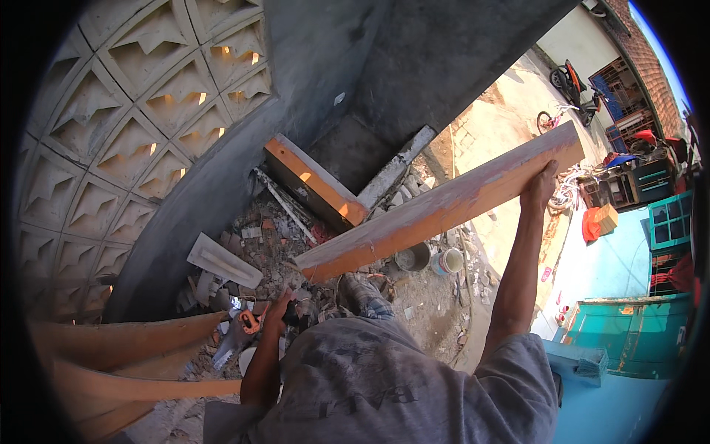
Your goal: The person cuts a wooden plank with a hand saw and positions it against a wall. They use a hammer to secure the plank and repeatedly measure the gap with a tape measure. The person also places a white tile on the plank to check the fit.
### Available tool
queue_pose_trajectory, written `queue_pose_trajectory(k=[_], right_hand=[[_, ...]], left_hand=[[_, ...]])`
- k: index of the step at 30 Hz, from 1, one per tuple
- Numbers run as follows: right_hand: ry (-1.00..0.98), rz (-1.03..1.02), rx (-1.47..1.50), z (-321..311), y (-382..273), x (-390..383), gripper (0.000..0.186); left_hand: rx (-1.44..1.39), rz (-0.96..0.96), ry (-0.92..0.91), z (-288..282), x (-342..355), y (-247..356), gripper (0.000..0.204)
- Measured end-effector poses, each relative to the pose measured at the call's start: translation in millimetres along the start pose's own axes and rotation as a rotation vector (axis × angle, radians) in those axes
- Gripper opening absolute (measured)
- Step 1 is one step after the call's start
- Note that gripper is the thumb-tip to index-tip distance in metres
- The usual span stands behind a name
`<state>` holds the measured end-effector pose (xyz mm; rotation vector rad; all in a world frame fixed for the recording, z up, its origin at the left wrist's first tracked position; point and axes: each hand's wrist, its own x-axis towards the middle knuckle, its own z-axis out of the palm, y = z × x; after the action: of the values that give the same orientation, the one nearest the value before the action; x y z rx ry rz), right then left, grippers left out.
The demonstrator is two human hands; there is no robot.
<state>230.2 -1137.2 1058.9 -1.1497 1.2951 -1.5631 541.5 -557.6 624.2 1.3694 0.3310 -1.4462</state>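
Observation:
A long, thick wooden plank (444, 203) with worn orange and greyish faces slants up to the right in front of me. My right hand (541, 185) grips its far right end, arm stretched out. The plank's near left end is above the rubble, just beyond my left hand (278, 309). My left hand is low, its fingers partly extended and apart from the plank. Beside it is a hand saw (250, 321) with an orange handle and a toothed blade. No fingers show through the handle's opening.
Broken brick and rubble cover the ground. An orange timber piece (314, 181), a concrete beam (399, 166) and a pale board (224, 260) lie ahead. Two buckets (448, 261) stand beyond my legs. Curved orange boards (140, 340) lie at left, below a patterned block wall (140, 111).

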Motion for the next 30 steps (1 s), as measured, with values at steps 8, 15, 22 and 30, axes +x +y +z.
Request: queue_pose_trajectory(k=[8,15,22,30], right_hand=[[-0.059,0.424,-0.015,53.4,241.8,56.8,0.058],[-0.073,0.605,-0.039,108.2,462.6,88.4,0.045],[-0.193,0.760,0.026,166.6,559.1,113.7,0.056],[-0.140,0.738,-0.044,188.7,587.2,146.7,0.045]], left_hand=[[-0.156,-0.137,0.143,42.9,-33.6,38.9,0.040],[-0.141,-0.130,0.413,49.9,44.0,22.0,0.034],[-0.212,-0.148,0.502,88.5,111.3,35.9,0.035],[-0.134,-0.128,0.473,111.4,161.3,45.4,0.036]])
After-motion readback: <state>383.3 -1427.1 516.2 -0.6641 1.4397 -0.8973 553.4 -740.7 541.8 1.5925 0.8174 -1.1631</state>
